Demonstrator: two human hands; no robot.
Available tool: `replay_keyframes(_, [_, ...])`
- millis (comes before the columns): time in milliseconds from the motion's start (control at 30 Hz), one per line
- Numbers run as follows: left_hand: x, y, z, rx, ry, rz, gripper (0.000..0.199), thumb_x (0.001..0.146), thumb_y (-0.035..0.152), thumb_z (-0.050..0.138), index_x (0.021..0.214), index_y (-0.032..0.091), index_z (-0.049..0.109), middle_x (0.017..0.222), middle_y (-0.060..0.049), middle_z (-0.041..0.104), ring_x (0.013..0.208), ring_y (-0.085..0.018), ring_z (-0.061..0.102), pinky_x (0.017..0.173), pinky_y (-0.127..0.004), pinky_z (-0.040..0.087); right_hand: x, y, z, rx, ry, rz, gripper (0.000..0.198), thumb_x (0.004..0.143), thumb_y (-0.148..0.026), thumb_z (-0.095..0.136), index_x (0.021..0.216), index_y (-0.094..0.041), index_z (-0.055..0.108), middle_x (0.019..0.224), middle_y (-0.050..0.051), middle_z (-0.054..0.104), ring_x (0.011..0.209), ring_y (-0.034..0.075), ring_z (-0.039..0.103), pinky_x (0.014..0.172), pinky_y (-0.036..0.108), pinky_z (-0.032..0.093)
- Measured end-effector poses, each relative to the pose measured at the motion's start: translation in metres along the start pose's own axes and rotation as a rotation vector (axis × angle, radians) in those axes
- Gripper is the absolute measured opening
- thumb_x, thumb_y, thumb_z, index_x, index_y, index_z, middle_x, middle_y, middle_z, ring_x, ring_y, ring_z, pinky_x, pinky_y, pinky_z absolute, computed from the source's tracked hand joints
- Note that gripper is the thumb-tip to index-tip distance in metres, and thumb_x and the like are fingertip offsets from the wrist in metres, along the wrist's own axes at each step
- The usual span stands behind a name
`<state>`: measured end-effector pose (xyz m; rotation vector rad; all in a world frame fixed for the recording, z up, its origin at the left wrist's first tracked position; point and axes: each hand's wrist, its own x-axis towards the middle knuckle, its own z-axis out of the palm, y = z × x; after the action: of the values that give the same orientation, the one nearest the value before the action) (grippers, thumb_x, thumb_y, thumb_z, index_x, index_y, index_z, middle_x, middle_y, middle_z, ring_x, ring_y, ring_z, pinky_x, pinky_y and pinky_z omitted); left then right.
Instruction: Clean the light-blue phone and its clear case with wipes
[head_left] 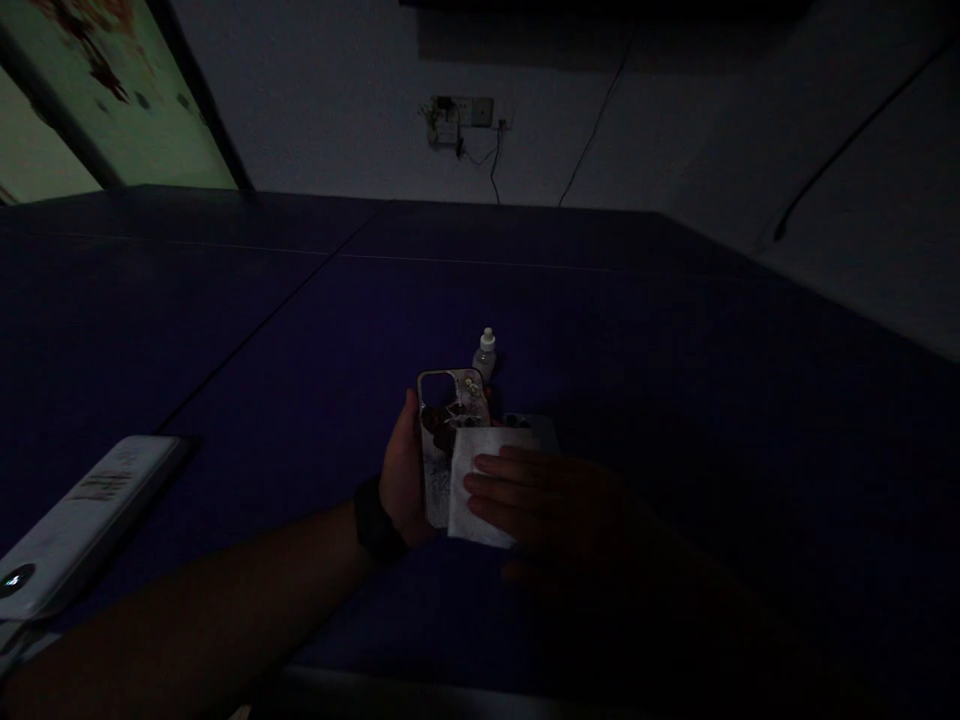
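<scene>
My left hand [403,470], with a black band on its wrist, grips a phone case [437,478] by its left edge. The case has a patterned back and a camera cut-out at its upper left. Over its right part lies a white wipe [480,510], held against it by my right hand [551,500] with straight fingers. The wipe hides much of the case. Just beyond stands a small bottle [485,358] with a white cap. Something dark with round spots [517,421] shows behind the wipe, too dim to make out.
A white power bank-like device [97,515] rests at the left on the dark blue table [315,330]. Wall sockets [469,112] with hanging cables are beyond the far edge. A glass panel [150,100] stands at the upper left. The light is very dim.
</scene>
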<state>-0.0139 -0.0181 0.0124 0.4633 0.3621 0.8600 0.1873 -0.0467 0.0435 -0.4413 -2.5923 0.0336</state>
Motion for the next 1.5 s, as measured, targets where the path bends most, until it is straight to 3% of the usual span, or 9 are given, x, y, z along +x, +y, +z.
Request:
replay_keyframes(100, [0.0002, 0.0004, 0.0021, 0.007, 0.018, 0.061, 0.086, 0.088, 0.082, 0.033, 0.135, 0.015, 0.06, 0.098, -0.012, 0.074, 0.083, -0.024, 0.068, 0.071, -0.035, 0.051, -0.0014, 0.0031, -0.0031, -0.089, 0.047, 0.074, 0.047, 0.102, -0.04, 0.053, 0.136, -0.008, 0.06, 0.137, 0.017, 0.066, 0.135, 0.026, 0.058, 0.114, 0.044, 0.049])
replay_keyframes(267, [-0.0013, 0.0011, 0.0032, -0.048, 0.007, 0.005, 0.087, 0.087, 0.084, 0.032, 0.127, 0.014, 0.066, 0.088, -0.011, 0.074, 0.071, -0.02, 0.066, 0.066, -0.031, 0.049, -0.001, 0.0004, -0.0012, 0.014, -0.008, -0.058, 0.047, 0.103, -0.044, 0.053, 0.134, -0.01, 0.061, 0.132, 0.012, 0.071, 0.135, 0.022, 0.058, 0.115, 0.038, 0.048])
replay_keyframes(433, [-0.0003, 0.0019, 0.003, -0.016, 0.015, 0.048, 0.087, 0.087, 0.083, 0.032, 0.132, 0.015, 0.063, 0.101, -0.013, 0.075, 0.088, -0.027, 0.069, 0.077, -0.039, 0.051, -0.005, 0.003, -0.0034, -0.048, 0.071, 0.073, 0.035, 0.104, -0.038, 0.05, 0.129, -0.018, 0.065, 0.129, 0.008, 0.073, 0.13, 0.021, 0.063, 0.111, 0.038, 0.052])
replay_keyframes(633, [-0.0019, 0.0047, -0.0012, -0.12, -0.035, -0.032, 0.088, 0.087, 0.082, 0.035, 0.121, 0.009, 0.069, 0.086, -0.014, 0.074, 0.073, -0.023, 0.067, 0.07, -0.034, 0.049, -0.0013, 0.0026, -0.0033, 0.028, 0.033, -0.081, 0.04, 0.105, -0.04, 0.05, 0.128, -0.01, 0.063, 0.129, 0.009, 0.073, 0.134, 0.021, 0.059, 0.115, 0.037, 0.048])
replay_keyframes(767, [-0.0022, 0.0049, 0.003, -0.183, -0.015, 0.008, 0.085, 0.092, 0.077, 0.03, 0.13, 0.01, 0.065, 0.096, -0.016, 0.075, 0.089, -0.028, 0.069, 0.081, -0.039, 0.05, -0.0072, 0.0079, -0.0067, -0.03, 0.1, -0.011, 0.029, 0.103, -0.029, 0.053, 0.123, -0.012, 0.065, 0.124, 0.009, 0.075, 0.129, 0.019, 0.063, 0.112, 0.036, 0.051])
replay_keyframes(867, [-0.0016, 0.0049, 0.0053, -0.2, 0.015, 0.016, 0.084, 0.094, 0.075, 0.027, 0.132, 0.01, 0.063, 0.103, -0.017, 0.074, 0.096, -0.03, 0.069, 0.084, -0.041, 0.05, -0.0057, 0.0084, -0.0076, -0.077, 0.08, 0.01, 0.036, 0.103, -0.034, 0.052, 0.127, -0.009, 0.063, 0.132, 0.014, 0.07, 0.135, 0.023, 0.058, 0.114, 0.041, 0.049])
replay_keyframes(1000, [-0.0019, 0.005, 0.0038, -0.183, 0.015, -0.036, 0.093, 0.09, 0.081, 0.025, 0.125, 0.006, 0.067, 0.098, -0.019, 0.075, 0.089, -0.03, 0.07, 0.079, -0.039, 0.051, 0.0004, 0.0034, -0.0075, 0.003, 0.051, -0.084, 0.039, 0.103, -0.038, 0.054, 0.126, -0.008, 0.063, 0.126, 0.011, 0.074, 0.133, 0.022, 0.06, 0.115, 0.037, 0.049])
replay_keyframes(1133, [-0.0028, 0.0063, 0.0041, -0.217, 0.008, -0.016, 0.088, 0.092, 0.079, 0.025, 0.127, 0.01, 0.066, 0.097, -0.016, 0.075, 0.087, -0.028, 0.07, 0.079, -0.039, 0.051, 0.0007, 0.0029, -0.0086, -0.018, 0.087, -0.071, 0.033, 0.101, -0.037, 0.06, 0.121, -0.011, 0.066, 0.116, 0.007, 0.078, 0.125, 0.018, 0.066, 0.113, 0.033, 0.05])
replay_keyframes(1500, [-0.0045, 0.0072, 0.0029, -0.267, -0.015, -0.028, 0.085, 0.091, 0.077, 0.031, 0.134, 0.009, 0.061, 0.105, -0.017, 0.073, 0.084, -0.026, 0.069, 0.076, -0.037, 0.05, 0.0005, 0.0083, -0.0041, -0.073, 0.074, -0.086, 0.028, 0.104, -0.024, 0.049, 0.122, -0.009, 0.065, 0.125, 0.011, 0.075, 0.13, 0.019, 0.062, 0.116, 0.035, 0.047])
